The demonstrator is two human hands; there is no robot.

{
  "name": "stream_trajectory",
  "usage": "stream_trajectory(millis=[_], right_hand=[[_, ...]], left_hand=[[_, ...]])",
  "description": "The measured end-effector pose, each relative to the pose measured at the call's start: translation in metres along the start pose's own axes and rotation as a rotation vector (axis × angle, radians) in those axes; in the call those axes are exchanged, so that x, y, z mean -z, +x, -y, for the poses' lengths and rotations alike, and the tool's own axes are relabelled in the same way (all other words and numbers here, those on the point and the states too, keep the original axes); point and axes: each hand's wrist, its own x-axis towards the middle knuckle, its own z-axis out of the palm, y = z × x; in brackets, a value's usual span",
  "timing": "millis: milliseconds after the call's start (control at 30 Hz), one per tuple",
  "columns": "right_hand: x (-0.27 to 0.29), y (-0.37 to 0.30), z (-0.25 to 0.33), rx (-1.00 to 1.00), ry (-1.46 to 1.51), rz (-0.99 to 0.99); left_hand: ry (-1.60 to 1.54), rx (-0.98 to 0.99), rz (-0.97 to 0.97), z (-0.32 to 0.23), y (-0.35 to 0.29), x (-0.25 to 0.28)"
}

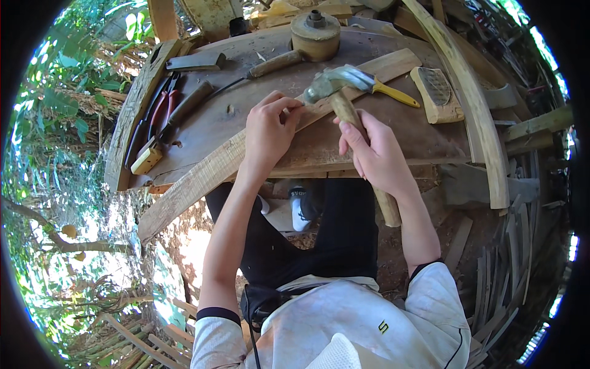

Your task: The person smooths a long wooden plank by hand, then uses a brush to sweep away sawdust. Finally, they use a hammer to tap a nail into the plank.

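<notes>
My right hand (375, 150) grips a claw hammer (345, 107) by its wooden handle. The hammer's metal head is over the long wooden plank (203, 175), close to the fingers of my left hand (270, 126). That left hand rests at the plank, thumb and fingers pinched together; whatever sits between them is too small to make out. The plank lies slantwise across the brown worktop (319, 144), its near left end jutting past the edge. Just right of the hammer head lies a yellow-handled tool (396, 94), partly hidden by it.
Red-handled pliers (163, 107) and a wooden-handled tool (190, 104) lie at the left. At the back stand a round capped container (315, 38) and another wooden handle (276, 63). A mesh-topped wooden block (436, 93) is at the right, beside a curved timber (485, 123).
</notes>
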Motion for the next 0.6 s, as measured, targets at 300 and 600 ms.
stream_trajectory(millis=[300, 600], right_hand=[[-0.0105, 0.0006, -0.0036, 0.141, -0.099, -0.089], [-0.0041, 0.0046, 0.0009, 0.109, -0.295, -0.010]], left_hand=[[-0.005, -0.002, -0.006, -0.0019, 0.0012, 0.0002], [0.002, 0.003, -0.007, -0.0027, -0.0007, 0.0008]])
